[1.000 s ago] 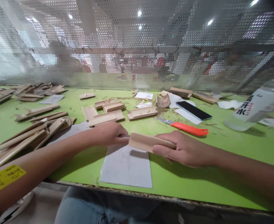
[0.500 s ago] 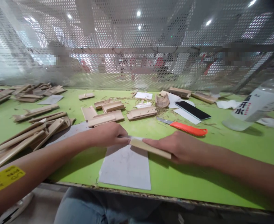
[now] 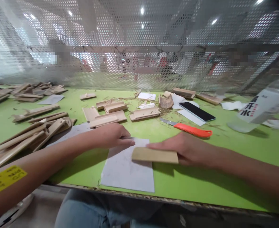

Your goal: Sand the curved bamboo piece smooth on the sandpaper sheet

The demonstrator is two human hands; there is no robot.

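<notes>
A pale bamboo strip (image 3: 155, 155) is gripped at its right end by my right hand (image 3: 181, 148), the index finger lying along its far edge. Its left part is over a white sheet of paper (image 3: 127, 172) in front of me, its broad face turned toward me. Whether it touches the sheet I cannot tell. My left hand (image 3: 117, 136) is closed, fingers curled under and thumb pointing right, pressing on the far part of the sheet. Beyond my right hand lies a knife (image 3: 193, 129) with an orange handle.
Several bamboo pieces (image 3: 108, 119) lie beyond my left hand, with a larger pile (image 3: 30, 136) at left. A phone (image 3: 197, 111) rests on paper at right, near a plastic bottle (image 3: 255, 107). Bamboo shavings litter the green table (image 3: 201, 186). A perforated screen (image 3: 134, 34) stands behind.
The bamboo strip has turned in my right hand, so more of its broad face shows, and its left end has dropped slightly toward me, away from my left thumb. My left hand is nearly still.
</notes>
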